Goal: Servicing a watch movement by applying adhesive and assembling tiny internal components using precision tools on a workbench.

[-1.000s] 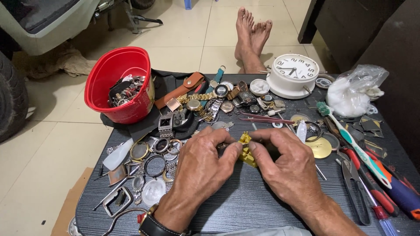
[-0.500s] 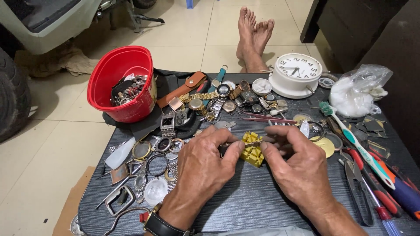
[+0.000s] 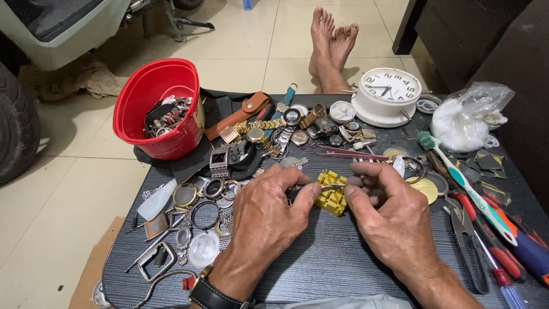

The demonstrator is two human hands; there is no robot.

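My left hand (image 3: pixel 269 214) and my right hand (image 3: pixel 389 214) meet over a small yellow plastic block (image 3: pixel 331 197) lying on the dark tabletop (image 3: pixel 331 263). Between the fingertips of both hands runs a thin metal watch band piece (image 3: pixel 329 187), held just above the block. My left hand pinches its left end, my right hand its right end. A black-strapped watch (image 3: pixel 214 294) sits on my left wrist.
A red bucket (image 3: pixel 157 109) of watch parts stands at the back left. Watches, cases and rings (image 3: pixel 206 206) litter the left and middle. A white alarm clock (image 3: pixel 388 96), a plastic bag (image 3: pixel 466 117), a toothbrush (image 3: pixel 466 186), pliers and screwdrivers (image 3: pixel 486 246) lie to the right. Someone's bare feet (image 3: pixel 331 43) rest beyond the table.
The yellow block has gone from between my fingers down onto the table. Both hands now hold the thin band piece over it.
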